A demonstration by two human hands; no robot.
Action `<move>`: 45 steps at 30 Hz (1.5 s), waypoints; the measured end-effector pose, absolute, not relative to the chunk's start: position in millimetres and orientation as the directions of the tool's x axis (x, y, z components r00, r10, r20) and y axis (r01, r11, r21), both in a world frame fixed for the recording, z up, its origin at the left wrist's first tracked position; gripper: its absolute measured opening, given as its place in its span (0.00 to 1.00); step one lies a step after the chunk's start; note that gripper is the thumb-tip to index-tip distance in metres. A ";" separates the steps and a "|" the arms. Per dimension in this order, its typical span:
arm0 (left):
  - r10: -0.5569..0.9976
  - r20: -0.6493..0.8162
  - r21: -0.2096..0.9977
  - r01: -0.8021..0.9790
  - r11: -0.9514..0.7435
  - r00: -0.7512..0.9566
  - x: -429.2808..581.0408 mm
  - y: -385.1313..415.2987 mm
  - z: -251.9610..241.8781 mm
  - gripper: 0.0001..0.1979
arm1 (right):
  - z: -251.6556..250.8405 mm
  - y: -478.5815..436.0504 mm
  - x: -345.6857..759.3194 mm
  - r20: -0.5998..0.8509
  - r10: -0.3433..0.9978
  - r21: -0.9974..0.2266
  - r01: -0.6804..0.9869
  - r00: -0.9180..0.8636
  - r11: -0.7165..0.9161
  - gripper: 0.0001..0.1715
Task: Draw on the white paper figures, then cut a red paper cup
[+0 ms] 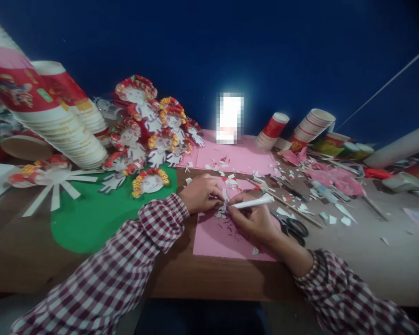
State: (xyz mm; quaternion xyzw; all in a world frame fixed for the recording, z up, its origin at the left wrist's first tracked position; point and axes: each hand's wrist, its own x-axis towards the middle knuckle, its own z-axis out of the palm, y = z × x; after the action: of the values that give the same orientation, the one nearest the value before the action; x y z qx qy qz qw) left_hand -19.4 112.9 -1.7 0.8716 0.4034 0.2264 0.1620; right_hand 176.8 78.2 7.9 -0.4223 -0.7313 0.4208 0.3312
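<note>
A single head-worn camera looks forward and down from above the near edge of the counter (pixel 181 279) — close to the hands (pixel 201 194), which lie just below mid-frame — and takes in the blue backdrop (pixel 167 42) beyond.

1. Centre: left hand (pixel 204 193) and right hand (pixel 254 223) over a sheet (pixel 209 241).
2. Upper left: cup stacks (pixel 61 128), with dolls (pixel 162 143) to their right.
3. Right of centre: scissors (pixel 287 225) beside the right hand, scraps (pixel 333 219) farther right.
</note>
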 end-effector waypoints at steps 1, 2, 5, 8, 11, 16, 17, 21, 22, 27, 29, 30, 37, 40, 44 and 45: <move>0.780 0.260 0.466 0.633 -0.618 0.570 -19.3 113.0 -1.6 0.05 | 8.8 78.3 176.6 0.128 0.893 -0.886 0.355 -0.432 0.299 0.07; 0.783 0.257 0.467 0.636 -0.614 0.567 -19.1 112.9 -1.5 0.05 | 9.8 78.3 176.3 0.130 0.890 -0.877 0.368 -0.438 0.309 0.07; 0.786 0.257 0.468 0.639 -0.610 0.562 -18.5 112.7 -1.8 0.05 | 11.6 78.4 175.8 0.138 0.881 -0.858 0.390 -0.452 0.334 0.08; 0.783 0.264 0.471 0.634 -0.614 0.563 -18.3 112.7 -2.7 0.05 | 10.6 78.2 175.4 0.127 0.891 -0.878 0.368 -0.437 0.306 0.08; 0.782 0.272 0.475 0.628 -0.616 0.561 -18.3 112.7 -3.4 0.06 | 8.5 78.4 175.4 0.098 0.915 -0.918 0.320 -0.391 0.235 0.07; 0.787 0.278 0.471 0.636 -0.611 0.551 -18.1 112.9 -4.1 0.06 | 9.0 79.0 175.7 0.085 0.915 -0.916 0.330 -0.393 0.227 0.07; 0.787 0.278 0.472 0.635 -0.611 0.551 -18.1 113.0 -4.1 0.05 | 9.9 79.0 175.7 0.083 0.910 -0.910 0.342 -0.406 0.236 0.07; 0.785 0.275 0.483 0.626 -0.612 0.555 -18.6 113.1 -2.9 0.05 | 13.1 78.6 175.7 0.083 0.897 -0.882 0.387 -0.433 0.268 0.07; 0.785 0.274 0.487 0.624 -0.612 0.556 -18.7 113.1 -2.5 0.05 | 13.3 78.4 175.7 0.084 0.895 -0.876 0.395 -0.438 0.276 0.07; 0.793 0.266 0.506 0.621 -0.599 0.548 -18.5 112.8 -1.6 0.05 | 11.2 78.4 175.9 0.096 0.884 -0.857 0.414 -0.457 0.307 0.07; 0.798 0.261 0.507 0.627 -0.592 0.543 -18.3 112.7 -1.6 0.05 | 10.1 79.2 176.2 0.099 0.882 -0.847 0.426 -0.462 0.318 0.08; 0.801 0.256 0.504 0.632 -0.589 0.542 -18.3 112.6 -1.5 0.05 | 9.8 79.6 176.4 0.100 0.879 -0.842 0.430 -0.466 0.324 0.08; 0.805 0.239 0.495 0.645 -0.582 0.543 -19.1 111.7 -0.2 0.05 | 9.7 81.1 176.3 0.140 0.868 -0.824 0.431 -0.476 0.369 0.08; 0.803 0.251 0.494 0.641 -0.587 0.541 -18.8 112.2 -1.0 0.05 | 8.3 80.7 176.3 0.139 0.873 -0.818 0.443 -0.468 0.368 0.08; 0.806 0.244 0.496 0.645 -0.581 0.539 -18.0 112.5 -1.3 0.05 | 6.4 80.0 176.3 0.143 0.875 -0.813 0.449 -0.463 0.370 0.07; 0.810 0.239 0.497 0.649 -0.576 0.536 -18.0 112.3 -1.2 0.05 | 6.3 79.9 176.2 0.144 0.875 -0.812 0.451 -0.462 0.371 0.07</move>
State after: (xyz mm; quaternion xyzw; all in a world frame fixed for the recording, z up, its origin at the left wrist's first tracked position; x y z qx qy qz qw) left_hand -18.0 112.3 -1.2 0.8583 0.4247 0.2267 0.1775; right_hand 176.2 79.9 6.3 -0.4281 -0.7744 0.3620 0.2931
